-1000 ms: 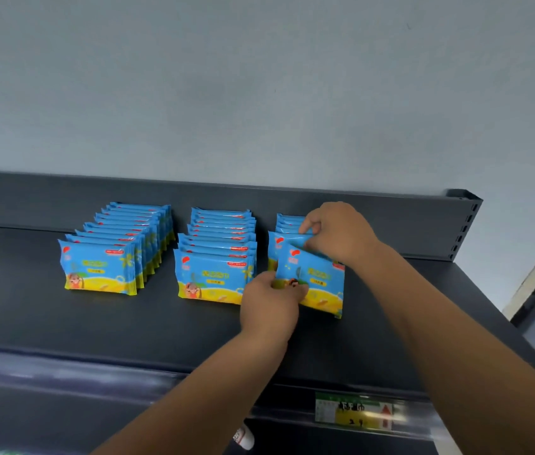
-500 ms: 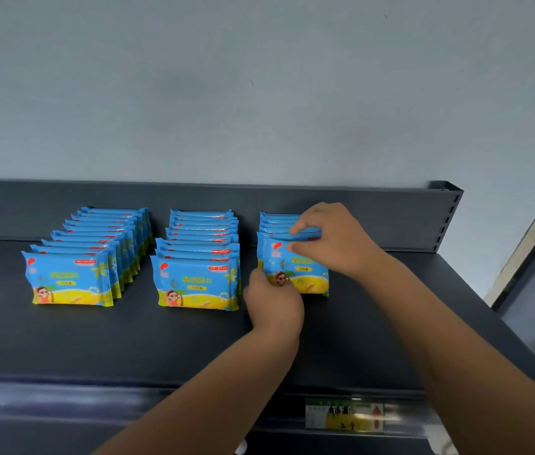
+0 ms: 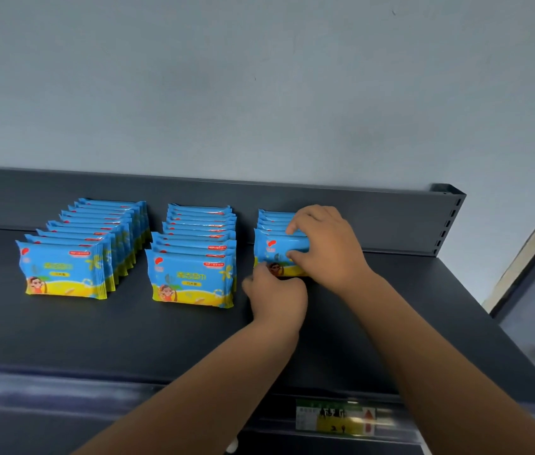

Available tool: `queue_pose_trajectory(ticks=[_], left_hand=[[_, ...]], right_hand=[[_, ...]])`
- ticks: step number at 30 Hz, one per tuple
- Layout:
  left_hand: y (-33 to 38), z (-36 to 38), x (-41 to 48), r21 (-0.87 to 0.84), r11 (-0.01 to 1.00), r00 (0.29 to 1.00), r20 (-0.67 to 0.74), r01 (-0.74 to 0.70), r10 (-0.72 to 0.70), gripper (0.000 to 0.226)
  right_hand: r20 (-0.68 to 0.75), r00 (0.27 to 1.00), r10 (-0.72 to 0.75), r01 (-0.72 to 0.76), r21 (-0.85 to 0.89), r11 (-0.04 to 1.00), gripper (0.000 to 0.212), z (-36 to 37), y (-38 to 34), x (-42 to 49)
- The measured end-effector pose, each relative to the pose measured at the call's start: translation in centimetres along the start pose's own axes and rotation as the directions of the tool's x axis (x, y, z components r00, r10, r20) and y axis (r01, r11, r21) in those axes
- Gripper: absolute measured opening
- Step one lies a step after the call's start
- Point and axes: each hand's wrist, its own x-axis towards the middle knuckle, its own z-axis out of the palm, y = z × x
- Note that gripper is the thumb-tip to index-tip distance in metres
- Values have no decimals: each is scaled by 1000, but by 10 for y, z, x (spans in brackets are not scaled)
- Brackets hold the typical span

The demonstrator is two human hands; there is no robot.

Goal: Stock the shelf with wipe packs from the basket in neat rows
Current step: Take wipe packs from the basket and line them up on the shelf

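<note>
Three rows of blue and yellow wipe packs stand upright on the dark shelf (image 3: pixel 62 336): a long left row (image 3: pixel 62 274), a middle row (image 3: pixel 190 280) and a shorter right row (image 3: pixel 272 221). The front pack of the right row (image 3: pixel 272 254) stands against the packs behind it. My right hand (image 3: pixel 325 247) grips this pack from the top and right side. At its lower left corner my left hand (image 3: pixel 276 300) has its fingers curled, touching the bottom edge. The basket is out of view.
The shelf's raised back panel (image 3: pixel 391 221) runs behind the rows, with a slotted upright at the right end (image 3: pixel 450 221). A price label (image 3: pixel 335 418) sits on the front rail. A grey wall rises behind. Bare shelf surface lies in front of the rows.
The front pack of the right row was pushed back from a tilted, forward position until it stands against its row. Both hands followed it back. The view shifted slightly.
</note>
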Motion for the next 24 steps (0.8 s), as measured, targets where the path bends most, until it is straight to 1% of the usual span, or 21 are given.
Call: queue_pose_trajectory(ticks=[4,6,8,9,10,11,12,13,14,15,16,17,18,20,22,24], left_hand=[[2,-4,0,4,1000,1000,25,8,-8,58],[7,-7,-1,-18,998,997,52,61,-60,55],[13,-12,-4,-49,996,994,81,79,-75,43],[15,-15,-7,-39,998,993,106,49,-45,36],[16,-19,-10,13,1000,991,131,-20,19,31],[16,-24,-15,103,985,980,152,-142,125,28],[13,-29,-18,231,921,946,162,-314,282,30],[9,-35,-20,373,782,866,167,-499,472,35],[5,-41,-19,513,590,753,191,-624,630,40],[0,-46,-18,621,400,644,230,-675,729,44],[-4,-51,-16,677,274,572,263,-683,777,49],[-8,-56,-16,700,218,541,278,-680,794,53],[-10,-61,-17,716,211,539,266,-665,799,55],[-15,-70,-19,750,235,559,210,-619,802,58],[-20,-82,-23,796,228,571,174,-561,802,60],[-24,-98,-30,836,225,601,148,-500,786,61]], right_hand=[[24,999,37,-36,-36,999,51,-5,-3,-3],[-13,999,47,-46,1,999,50,-12,-5,-5],[-63,995,79,-76,62,995,47,-21,-11,-11],[-82,991,108,-100,96,990,47,-27,-13,-15],[-89,986,142,-129,130,983,46,-32,-16,-20],[-90,981,172,-156,164,974,46,-37,-19,-27],[-87,976,201,-180,204,962,45,-41,-22,-35],[-86,970,226,-200,244,949,44,-46,-26,-43],[-85,965,247,-215,283,935,44,-49,-31,-52],[-87,962,257,-219,310,925,44,-51,-36,-61],[-93,963,253,-212,321,923,46,-51,-41,-69],[-95,966,241,-201,314,928,50,-50,-47,-77],[-91,970,224,-189,289,938,55,-48,-52,-83],[-83,978,189,-168,211,963,63,-43,-62,-94],[-85,984,159,-144,158,977,64,-39,-70,-103],[-70,990,121,-113,117,987,63,-35,-81,-111]])
